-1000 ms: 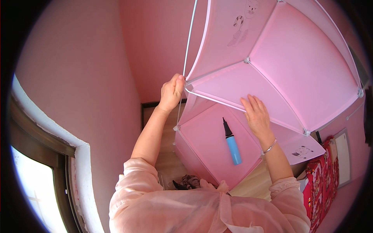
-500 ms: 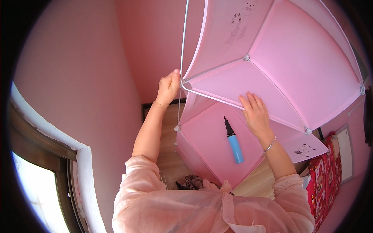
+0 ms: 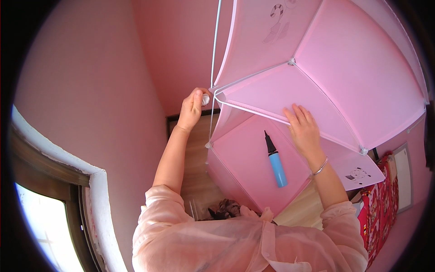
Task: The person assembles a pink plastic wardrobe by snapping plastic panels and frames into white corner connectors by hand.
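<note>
A pink-panelled cube storage rack [image 3: 358, 86] on a thin metal frame stands before me, with white joints at its corners. At its near left corner my left hand [image 3: 190, 111] is closed around a white plastic corner connector [image 3: 205, 99], beside the ends of the metal rods. One upright rod [image 3: 213, 41] rises above that corner. My right hand [image 3: 304, 131] lies with its fingers stretched out on the front edge of the pink shelf panel [image 3: 267, 97], holding nothing. Below it, on a lower pink panel, rests a blue hand pump [image 3: 277, 170] with a black nozzle.
A pink wall [image 3: 99, 77] runs along the left, with a window [image 3: 45, 226] at lower left. Red patterned fabric [image 3: 380, 199] hangs at the right. A dark bundle [image 3: 226, 208] sits on the wooden floor [image 3: 195, 167] close to me.
My left hand has moved slightly down and left from the corner, and the white connector now shows in it, off the rod ends. My right hand has shifted slightly right with the rack.
</note>
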`<action>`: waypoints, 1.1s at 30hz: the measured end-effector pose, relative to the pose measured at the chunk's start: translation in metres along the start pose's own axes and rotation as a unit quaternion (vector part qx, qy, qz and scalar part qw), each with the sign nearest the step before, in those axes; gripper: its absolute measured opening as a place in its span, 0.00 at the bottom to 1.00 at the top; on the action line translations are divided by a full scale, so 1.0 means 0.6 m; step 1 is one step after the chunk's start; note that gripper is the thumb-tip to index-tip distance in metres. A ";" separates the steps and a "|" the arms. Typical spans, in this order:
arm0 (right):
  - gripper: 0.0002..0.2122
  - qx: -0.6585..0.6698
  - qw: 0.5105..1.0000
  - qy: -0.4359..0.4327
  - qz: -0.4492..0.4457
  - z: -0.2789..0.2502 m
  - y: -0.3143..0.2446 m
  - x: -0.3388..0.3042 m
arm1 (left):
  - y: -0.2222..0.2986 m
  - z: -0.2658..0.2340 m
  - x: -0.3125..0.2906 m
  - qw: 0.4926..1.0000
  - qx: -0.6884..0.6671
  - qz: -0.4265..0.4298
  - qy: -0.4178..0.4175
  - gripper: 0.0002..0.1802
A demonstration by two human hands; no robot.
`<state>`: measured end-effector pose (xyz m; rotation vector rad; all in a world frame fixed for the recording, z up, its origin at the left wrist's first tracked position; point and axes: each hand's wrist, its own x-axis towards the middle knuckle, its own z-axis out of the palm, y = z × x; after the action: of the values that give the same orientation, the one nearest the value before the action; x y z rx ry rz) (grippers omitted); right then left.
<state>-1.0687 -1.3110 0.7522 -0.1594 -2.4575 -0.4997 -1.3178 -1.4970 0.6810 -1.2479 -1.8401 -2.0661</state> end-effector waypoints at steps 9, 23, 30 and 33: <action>0.18 0.000 1.000 0.023 -0.004 -0.011 0.007 0.003 | 0.033 0.007 -0.067 0.862 -0.453 -0.227 -0.008 0.19; 0.15 0.339 0.939 -0.008 0.048 -0.068 -0.081 -0.034 | 0.148 0.113 -0.120 0.789 -0.495 -0.319 -0.175 0.26; 0.16 0.450 0.885 -0.086 0.084 -0.058 -0.105 -0.046 | 0.158 0.152 -0.144 0.801 -0.424 -0.322 -0.273 0.21; 0.14 0.568 0.803 -0.073 0.166 -0.074 -0.096 -0.061 | 0.189 0.132 -0.100 0.893 -0.140 -0.193 -0.382 0.18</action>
<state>-1.0281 -1.3812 0.7445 -0.1108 -2.3651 1.1779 -1.1747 -1.4835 0.7264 -2.1736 -2.2934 -2.2942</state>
